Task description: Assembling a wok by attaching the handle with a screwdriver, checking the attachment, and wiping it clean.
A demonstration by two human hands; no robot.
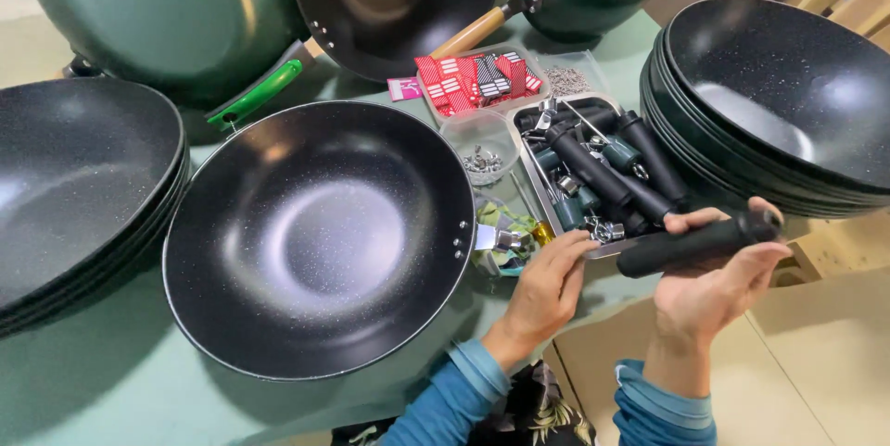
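Black non-stick wok (320,237) lies on the green work table (102,381), directly in front of the person, with a bare metal handle bracket (496,240) projecting from its right rim. No handle is fitted to this bracket. The left hand (547,288) rests against the bracket end, fingers extended and loosely curled toward it; whether it actually pinches the bracket cannot be determined from this view. The right hand (714,293) is closed around a black handle grip (695,244), held roughly level and just right of the bracket, apart from it. Status, as a judgement: the grip has been picked out and brought near the pan, but it is not yet seated on the bracket and no fastener is visible in place; alignment, insertion and fixing remain. Behind the hands, a metal tray (524,145) holds more black grips, and a small clear tub (482,154) contains metal hardware. A clear box of red and white tags (477,80) sits further back. Stacks of handle-less black pans (779,103) stand at right and left (74,186), indicating units awaiting the same work. Pans with handles fitted, including one with a wooden handle (473,31) and one with a green handle (255,94), lie at the rear.
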